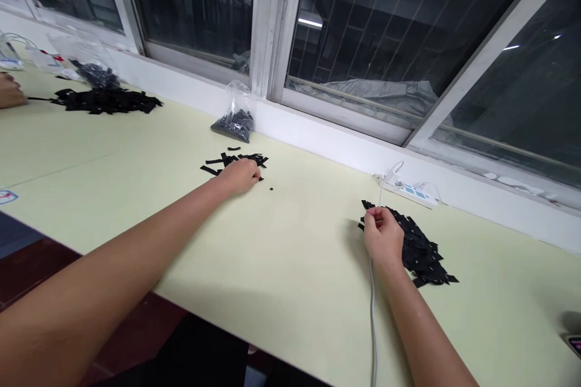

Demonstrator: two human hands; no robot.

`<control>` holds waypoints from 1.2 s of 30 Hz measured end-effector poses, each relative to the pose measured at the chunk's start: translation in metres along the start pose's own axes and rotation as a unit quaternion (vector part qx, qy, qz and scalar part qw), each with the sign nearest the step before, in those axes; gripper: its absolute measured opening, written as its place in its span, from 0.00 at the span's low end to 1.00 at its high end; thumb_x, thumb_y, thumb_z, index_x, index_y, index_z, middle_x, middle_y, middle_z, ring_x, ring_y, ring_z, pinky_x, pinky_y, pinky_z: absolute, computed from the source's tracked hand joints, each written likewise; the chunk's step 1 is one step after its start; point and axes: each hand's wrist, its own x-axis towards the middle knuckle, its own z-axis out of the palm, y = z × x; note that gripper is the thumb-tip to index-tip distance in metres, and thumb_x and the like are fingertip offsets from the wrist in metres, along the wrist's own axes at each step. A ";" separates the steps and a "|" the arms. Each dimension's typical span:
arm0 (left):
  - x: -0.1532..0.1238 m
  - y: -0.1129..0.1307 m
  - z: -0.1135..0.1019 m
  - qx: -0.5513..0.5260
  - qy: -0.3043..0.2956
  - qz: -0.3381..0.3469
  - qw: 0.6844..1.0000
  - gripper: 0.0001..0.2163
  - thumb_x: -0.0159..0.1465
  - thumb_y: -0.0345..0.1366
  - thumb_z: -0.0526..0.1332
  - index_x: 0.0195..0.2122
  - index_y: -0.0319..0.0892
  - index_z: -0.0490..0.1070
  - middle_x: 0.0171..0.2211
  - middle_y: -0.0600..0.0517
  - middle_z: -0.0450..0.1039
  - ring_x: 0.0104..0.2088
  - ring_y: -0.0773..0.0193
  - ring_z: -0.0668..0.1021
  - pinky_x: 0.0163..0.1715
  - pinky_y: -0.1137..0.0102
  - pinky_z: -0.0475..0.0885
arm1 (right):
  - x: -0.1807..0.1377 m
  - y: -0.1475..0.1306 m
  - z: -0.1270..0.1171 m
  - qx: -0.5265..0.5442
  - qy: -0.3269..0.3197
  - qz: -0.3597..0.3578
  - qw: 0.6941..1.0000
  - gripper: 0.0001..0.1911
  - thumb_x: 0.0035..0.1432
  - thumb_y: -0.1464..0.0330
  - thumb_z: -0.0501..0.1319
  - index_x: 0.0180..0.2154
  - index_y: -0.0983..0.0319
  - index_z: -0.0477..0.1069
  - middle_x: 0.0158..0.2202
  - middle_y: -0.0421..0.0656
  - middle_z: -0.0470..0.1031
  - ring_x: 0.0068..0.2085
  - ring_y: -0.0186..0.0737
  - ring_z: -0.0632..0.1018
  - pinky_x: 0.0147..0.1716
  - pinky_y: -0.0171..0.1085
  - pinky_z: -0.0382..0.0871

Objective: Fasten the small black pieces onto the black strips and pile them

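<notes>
My left hand is closed, fingers curled down at the front of a small loose heap of black strips. A dark tip shows at its fingertips, seemingly the end of one strip. One small black round piece lies on the table just right of that hand. My right hand is pinched at the left edge of a larger pile of black strips with small pale marks. Whatever sits between its fingertips is too small to make out. A white cable runs beside and behind the right hand.
A clear bag of small dark pieces stands near the wall. A white power strip lies at the back right. On the far left, another person's hand is near a black strip heap and a second bag.
</notes>
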 end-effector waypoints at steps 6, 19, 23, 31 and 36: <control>-0.002 0.006 -0.002 0.045 0.003 0.010 0.999 0.08 0.58 0.39 0.60 0.31 0.41 0.75 0.38 0.44 0.77 0.42 0.53 0.75 0.43 0.66 0.67 | 0.000 -0.001 0.004 0.005 -0.007 -0.027 1.000 0.10 0.55 0.61 0.57 0.33 0.60 0.73 0.28 0.41 0.75 0.27 0.40 0.72 0.32 0.38 0.64; -0.007 0.149 0.042 -0.336 -0.273 0.162 0.887 0.07 0.57 0.38 0.62 0.34 0.41 0.73 0.28 0.51 0.76 0.30 0.63 0.76 0.31 0.71 0.67 | -0.009 -0.014 0.010 0.218 -0.247 -0.112 0.937 0.27 0.56 0.61 0.62 0.58 0.56 0.68 0.55 0.49 0.74 0.51 0.45 0.76 0.42 0.41 0.73; -0.014 0.158 0.066 -0.369 -0.274 0.148 0.876 0.06 0.59 0.36 0.61 0.34 0.40 0.72 0.26 0.52 0.73 0.27 0.66 0.74 0.31 0.70 0.67 | -0.009 -0.008 0.016 0.222 -0.257 -0.058 0.939 0.21 0.57 0.60 0.62 0.50 0.61 0.74 0.37 0.45 0.81 0.35 0.41 0.79 0.37 0.40 0.74; -0.026 0.147 0.073 -0.484 -0.264 0.089 0.829 0.10 0.60 0.41 0.62 0.36 0.39 0.74 0.27 0.53 0.71 0.28 0.68 0.71 0.33 0.69 0.67 | -0.011 -0.006 0.022 0.188 -0.203 -0.037 0.960 0.13 0.54 0.62 0.63 0.38 0.62 0.78 0.30 0.44 0.80 0.29 0.40 0.79 0.31 0.37 0.73; -0.027 0.152 0.077 -0.440 -0.242 0.110 0.858 0.15 0.58 0.46 0.65 0.35 0.39 0.76 0.30 0.51 0.73 0.31 0.66 0.71 0.34 0.69 0.65 | -0.011 -0.010 0.019 0.147 -0.161 -0.051 0.975 0.11 0.54 0.63 0.62 0.36 0.61 0.78 0.28 0.43 0.80 0.29 0.40 0.79 0.31 0.36 0.72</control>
